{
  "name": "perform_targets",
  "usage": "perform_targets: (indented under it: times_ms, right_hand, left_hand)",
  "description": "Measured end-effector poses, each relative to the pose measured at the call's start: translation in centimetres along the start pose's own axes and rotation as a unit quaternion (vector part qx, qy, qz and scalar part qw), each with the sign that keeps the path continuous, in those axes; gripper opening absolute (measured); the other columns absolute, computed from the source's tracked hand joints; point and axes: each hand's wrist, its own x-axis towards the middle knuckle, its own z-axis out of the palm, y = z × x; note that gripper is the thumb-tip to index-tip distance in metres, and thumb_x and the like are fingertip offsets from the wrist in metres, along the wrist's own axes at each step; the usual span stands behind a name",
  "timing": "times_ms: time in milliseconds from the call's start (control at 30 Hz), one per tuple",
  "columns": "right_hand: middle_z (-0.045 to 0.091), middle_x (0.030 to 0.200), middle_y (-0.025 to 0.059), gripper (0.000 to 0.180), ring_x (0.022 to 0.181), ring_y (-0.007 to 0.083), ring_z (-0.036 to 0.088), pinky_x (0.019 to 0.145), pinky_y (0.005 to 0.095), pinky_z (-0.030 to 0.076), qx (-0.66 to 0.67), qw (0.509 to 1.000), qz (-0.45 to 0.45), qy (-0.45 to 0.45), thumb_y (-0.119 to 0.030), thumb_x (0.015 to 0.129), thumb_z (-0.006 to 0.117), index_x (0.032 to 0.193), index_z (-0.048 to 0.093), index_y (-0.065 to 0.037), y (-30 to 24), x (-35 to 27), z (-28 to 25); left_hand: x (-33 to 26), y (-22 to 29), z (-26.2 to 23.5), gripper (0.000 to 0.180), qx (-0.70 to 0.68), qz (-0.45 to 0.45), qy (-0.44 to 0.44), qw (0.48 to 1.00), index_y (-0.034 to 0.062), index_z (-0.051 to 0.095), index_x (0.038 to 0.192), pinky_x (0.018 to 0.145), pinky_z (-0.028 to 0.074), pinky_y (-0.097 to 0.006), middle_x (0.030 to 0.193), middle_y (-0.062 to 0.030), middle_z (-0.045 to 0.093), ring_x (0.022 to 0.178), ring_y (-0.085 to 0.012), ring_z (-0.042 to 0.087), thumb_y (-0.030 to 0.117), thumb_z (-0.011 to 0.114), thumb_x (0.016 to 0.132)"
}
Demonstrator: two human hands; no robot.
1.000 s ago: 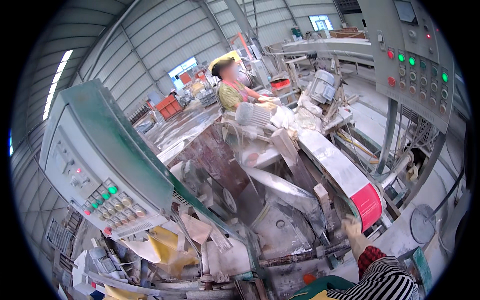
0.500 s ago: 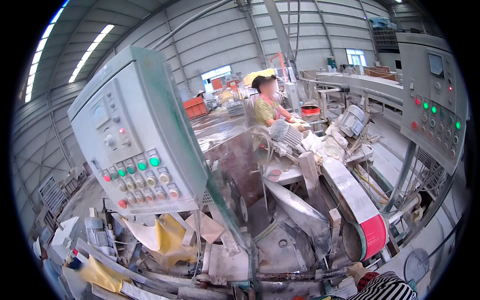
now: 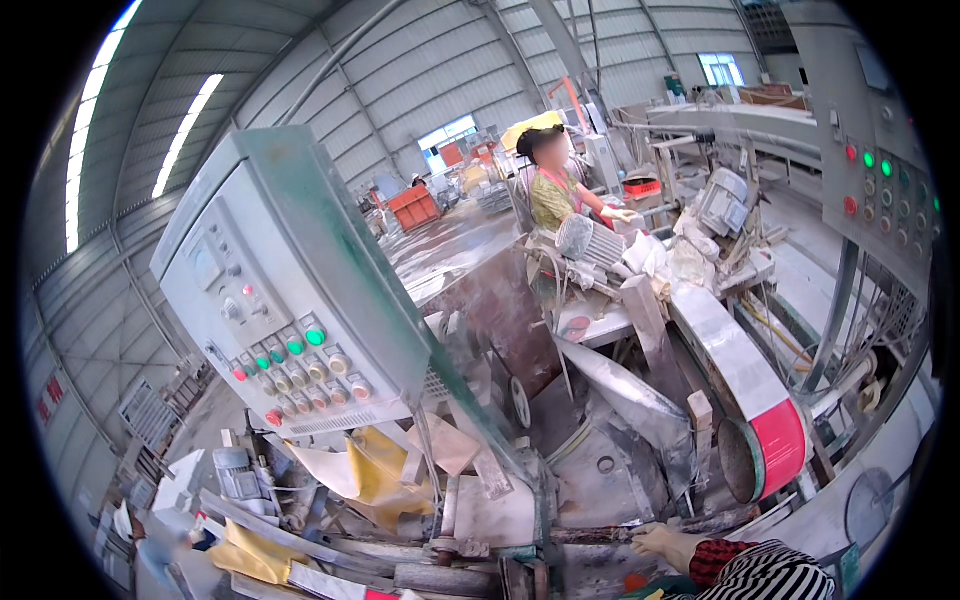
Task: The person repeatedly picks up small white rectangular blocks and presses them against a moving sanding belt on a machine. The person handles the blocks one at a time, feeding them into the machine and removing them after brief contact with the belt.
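Note:
My right hand [image 3: 668, 546], in a pale glove, is at the lower right below the machine frame. Its fingers point left and look stretched out, with nothing visible in them. A red-and-black checked cuff and a black-and-white striped sleeve [image 3: 778, 574] cover the forearm. Just beyond the hand runs a dark, dirty bar [image 3: 705, 521]. A small orange thing [image 3: 636, 581], too blurred to name, lies below the fingers. My left hand does not show.
A grey control cabinet [image 3: 290, 290] fills the left; another control panel [image 3: 885, 150] stands right. A belt guard with a red end [image 3: 778, 447] slopes toward me. Beyond the motors [image 3: 592, 240], a co-worker [image 3: 553, 195] stands. Another person [image 3: 160, 555] is at lower left, near yellow sheeting [image 3: 250, 555].
The view has tilted and shifted, so the cabinet sits farther right and lower. My right hand shows farther left, its fingers more extended. The co-worker's gloved hand has moved outward.

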Motion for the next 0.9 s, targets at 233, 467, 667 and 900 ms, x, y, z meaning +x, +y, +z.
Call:
perform_targets:
  times_ms: [233,467,667,900]
  right_hand:
    - [0.062,0.119,0.0265,0.05,0.101,0.0391,0.065,0.085,0.0496,0.055,0.072,0.979,0.033,-0.188,-0.031,0.098,0.056,0.142,0.043,-0.012,-3.9,-1.9,10.7]
    - [0.061,0.125,0.0123,0.049,0.117,0.0209,0.056,0.099,0.0354,0.045,0.072,0.959,-0.217,-0.167,-0.007,0.09,0.064,0.136,0.049,-0.005,-10.1,-12.2,20.9]
    - [0.063,0.121,0.0078,0.044,0.108,0.0183,0.06,0.093,0.0332,0.05,0.134,0.93,-0.341,0.025,-0.001,0.091,0.061,0.134,0.051,-0.004,-12.0,-14.0,14.4]
    - [0.055,0.134,0.0116,0.072,0.124,0.0226,0.052,0.106,0.0336,0.039,0.191,0.77,-0.451,0.409,0.017,0.079,0.051,0.146,0.034,-0.003,-16.5,-14.8,-3.3]
  left_hand:
    - [-4.0,4.7,-1.3,0.073,-0.34,0.172,-0.053,0.923,0.0048,0.042,0.141,0.109,0.036,-0.036,0.135,-0.0147,0.05,0.129,-0.0286,0.046,0.006,0.073,0.074]
    - [-6.6,19.7,-1.2,0.069,-0.366,0.387,-0.165,0.83,-0.0021,0.051,0.131,0.113,0.034,-0.042,0.142,-0.0271,0.045,0.134,-0.0397,0.042,0.014,0.079,0.07]
    - [-7.3,21.5,-3.5,0.069,-0.304,0.56,-0.211,0.742,0.0017,0.053,0.13,0.112,0.035,-0.045,0.14,-0.0271,0.046,0.133,-0.0415,0.042,0.019,0.082,0.07]
    - [4.9,8.0,0.1,0.064,-0.159,0.251,-0.083,0.951,0.0011,0.056,0.123,0.108,0.035,-0.048,0.132,-0.0229,0.051,0.126,-0.0415,0.044,0.022,0.082,0.068]
